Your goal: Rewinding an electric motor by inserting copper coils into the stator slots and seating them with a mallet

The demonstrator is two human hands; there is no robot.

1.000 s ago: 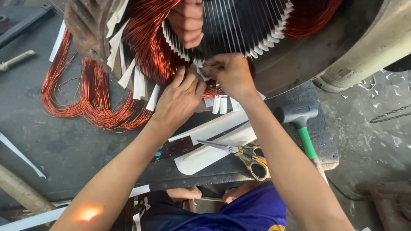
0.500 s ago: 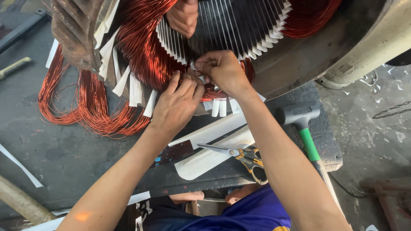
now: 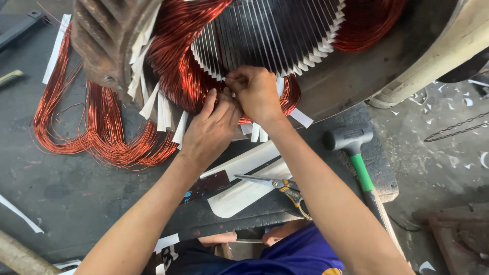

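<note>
Both hands, left hand [image 3: 211, 130] and right hand [image 3: 257, 91], fingers pinching copper winding [image 3: 178, 76] at stator core's [image 3: 275, 33] 6 o'clock rim to seat it.

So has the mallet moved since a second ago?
No. The mallet lies in the same spot beside the scissors and the white strips; only the camera view has shifted slightly.
</note>
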